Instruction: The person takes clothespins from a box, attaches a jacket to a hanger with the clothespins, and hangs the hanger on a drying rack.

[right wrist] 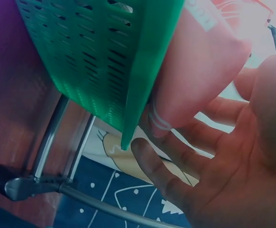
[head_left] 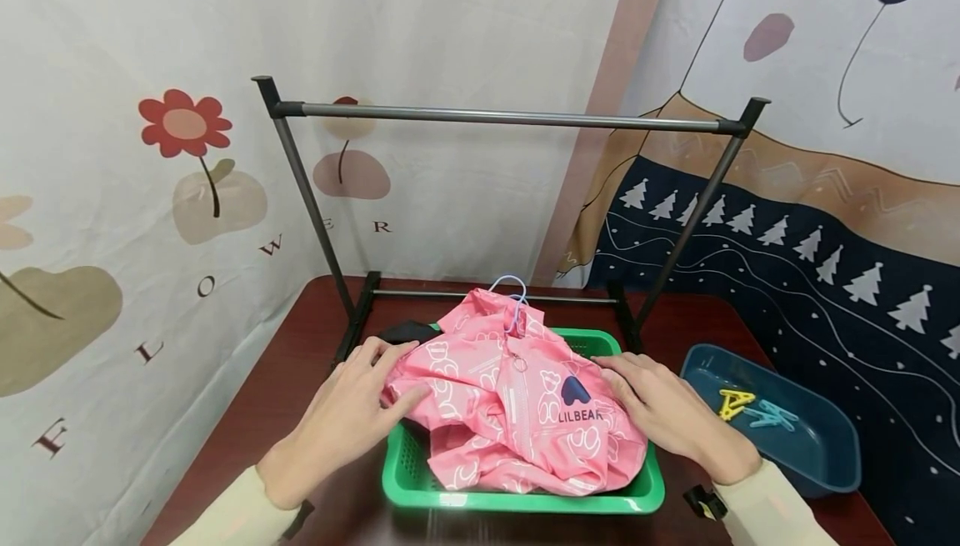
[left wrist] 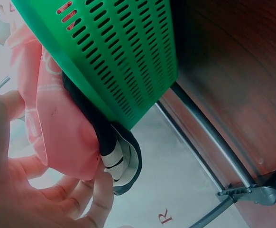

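Observation:
A pink jacket point(head_left: 525, 413) with white bear outlines and the word LILBEAR lies heaped in a green basket point(head_left: 525, 501). From its collar rises the hook of a light-blue clothes hanger point(head_left: 512, 279). My left hand point(head_left: 352, 392) touches the jacket's left side, thumb apart from the other fingers. In the left wrist view its fingers rest loosely along the pink fabric point(left wrist: 64, 137), close to a black-and-white fabric edge point(left wrist: 121, 164). My right hand point(head_left: 667, 400) touches the jacket's right shoulder. The right wrist view shows relaxed, spread fingers point(right wrist: 161, 175) beside the fabric and the basket's rim.
Behind the basket a metal clothes rack point(head_left: 510, 117) stands on the dark red table point(head_left: 270, 446). At the right, a blue tray point(head_left: 817, 454) holds yellow and light-blue clothes pegs point(head_left: 772, 415). Black fabric point(head_left: 408, 332) shows at the basket's back left. A printed curtain point(head_left: 450, 29) hangs behind.

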A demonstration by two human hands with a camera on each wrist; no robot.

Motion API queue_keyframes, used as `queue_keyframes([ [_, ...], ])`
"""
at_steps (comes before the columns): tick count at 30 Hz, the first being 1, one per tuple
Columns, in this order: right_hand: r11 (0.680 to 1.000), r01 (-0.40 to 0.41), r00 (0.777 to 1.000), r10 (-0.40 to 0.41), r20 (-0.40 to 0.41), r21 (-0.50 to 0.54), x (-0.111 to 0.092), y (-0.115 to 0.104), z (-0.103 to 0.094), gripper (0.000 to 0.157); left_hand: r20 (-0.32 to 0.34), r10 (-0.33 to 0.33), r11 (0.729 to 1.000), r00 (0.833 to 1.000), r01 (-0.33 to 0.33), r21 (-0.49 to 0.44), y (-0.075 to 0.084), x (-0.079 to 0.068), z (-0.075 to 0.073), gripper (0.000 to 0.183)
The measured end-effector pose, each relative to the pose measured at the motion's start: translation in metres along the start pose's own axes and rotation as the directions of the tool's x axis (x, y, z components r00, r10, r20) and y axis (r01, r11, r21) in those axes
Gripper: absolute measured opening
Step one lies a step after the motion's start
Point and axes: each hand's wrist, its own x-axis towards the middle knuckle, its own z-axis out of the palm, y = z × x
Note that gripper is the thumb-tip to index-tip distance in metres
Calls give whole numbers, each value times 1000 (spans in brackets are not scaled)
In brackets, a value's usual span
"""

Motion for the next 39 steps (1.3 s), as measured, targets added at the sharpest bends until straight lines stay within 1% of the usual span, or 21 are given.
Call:
queue_keyframes([
  [3, 1000, 10, 1000, -10, -3, 18, 2, 0, 1, 39, 14, -13, 999, 1000, 14, -31, 0, -1, 0, 75],
  [5, 1000, 17, 1000, -17, -12, 27, 4, 0, 2, 37, 11, -14, 998, 1000, 14, -53, 0, -1, 0, 76],
  [9, 998, 31, 999, -30, -19, 49, 6, 0, 2, 30, -18, 10, 997, 1000, -11, -82, 0, -2, 0, 76],
  [13, 997, 46, 999, -44, -18, 70, 7, -1, 3, 20, -40, 30, 994, 999, -34, -105, -1, -3, 1, 74],
  [16, 995, 63, 998, -60, -33, 80, 6, -1, 3, 17, -62, 36, 990, 997, -44, -133, -1, -3, 1, 74],
  [20, 991, 93, 994, -87, -68, 96, 6, -1, 2, 18, -104, 36, 983, 994, -55, -177, -4, -3, 0, 75],
  [22, 989, 95, 993, -87, -76, 114, 5, -1, 2, 18, -118, 34, 979, 992, -57, -195, -5, -3, -1, 75],
  [26, 983, 106, 991, -93, -95, 147, 6, -2, 2, 19, -140, 26, 976, 990, -55, -209, -8, -3, -2, 78],
  [31, 976, 146, 981, -121, -153, 162, 6, -4, 1, 23, -171, 11, 973, 985, -50, -224, -12, -2, -2, 83],
  [35, 974, 162, 973, -131, -191, 159, 4, -5, -1, 25, -169, -9, 971, 986, -32, -236, -15, -2, -2, 87],
  [39, 969, 190, 959, -149, -240, 157, 3, -5, -2, 26, -135, -37, 965, 990, 0, -262, -18, -3, -3, 91],
])
